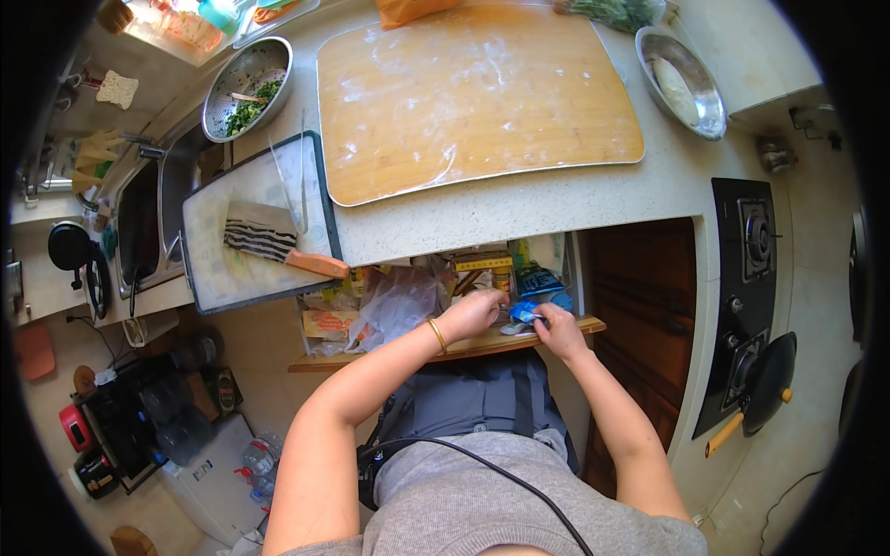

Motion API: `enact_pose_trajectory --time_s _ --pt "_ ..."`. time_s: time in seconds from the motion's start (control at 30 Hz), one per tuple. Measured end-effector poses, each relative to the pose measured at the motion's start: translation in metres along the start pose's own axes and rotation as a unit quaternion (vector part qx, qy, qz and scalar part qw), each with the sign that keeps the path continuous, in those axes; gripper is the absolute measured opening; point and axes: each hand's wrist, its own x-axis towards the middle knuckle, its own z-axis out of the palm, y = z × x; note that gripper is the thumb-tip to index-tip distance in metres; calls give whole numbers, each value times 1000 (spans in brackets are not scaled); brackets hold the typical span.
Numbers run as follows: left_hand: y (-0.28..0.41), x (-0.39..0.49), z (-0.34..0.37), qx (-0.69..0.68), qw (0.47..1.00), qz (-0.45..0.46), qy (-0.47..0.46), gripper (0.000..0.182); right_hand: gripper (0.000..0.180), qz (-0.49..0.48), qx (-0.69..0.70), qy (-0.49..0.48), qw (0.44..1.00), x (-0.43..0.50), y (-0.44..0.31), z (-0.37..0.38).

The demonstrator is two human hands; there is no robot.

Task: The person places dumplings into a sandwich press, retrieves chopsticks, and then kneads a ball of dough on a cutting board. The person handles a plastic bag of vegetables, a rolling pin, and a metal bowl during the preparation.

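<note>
An open drawer [445, 349] full of packets and bags is right in front of my body. My right hand [562, 335] pinches a small blue packet [526, 311] at the drawer's right side. Just left of it, my left hand [475, 317] has its fingers curled; whether anything is between them is hidden. Beyond the left fingertips is a small container with a yellow and red label [501, 279]. A crumpled clear plastic bag [396, 306] fills the drawer's middle left. Behind the blue packet lies a dark blue printed pouch [539, 280].
A floured wooden board [480, 97] covers much of the counter. A cleaver [278, 240] lies on a cutting board [208, 278], its handle overhanging the edge. Steel bowls hold chopped greens [247, 115] and dough [676, 90]. A gas hob [747, 236] with a wok [772, 382] is right.
</note>
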Motion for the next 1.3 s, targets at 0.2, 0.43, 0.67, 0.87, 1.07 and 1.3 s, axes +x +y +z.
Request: enact_pose_trajectory --time_s 0.2,0.43,0.67,0.87,1.07,1.3 --pt "-2 3 22 305 941 118 -92 27 31 43 1 -82 996 7 -6 -18" --pt "-10 2 41 244 958 97 -115 18 16 -42 -218 23 975 20 0 -4" --pt "-1 10 30 234 968 36 -79 19 8 -15 -308 -97 946 45 -3 25" --pt "-12 37 23 151 970 -186 -49 25 13 0 -304 -252 919 41 0 18" --pt "-86 77 70 -162 931 -305 121 34 13 66 -324 -244 912 42 -7 34" --pt "-34 82 45 -108 907 -390 115 40 11 23 -319 -280 905 48 -7 25"
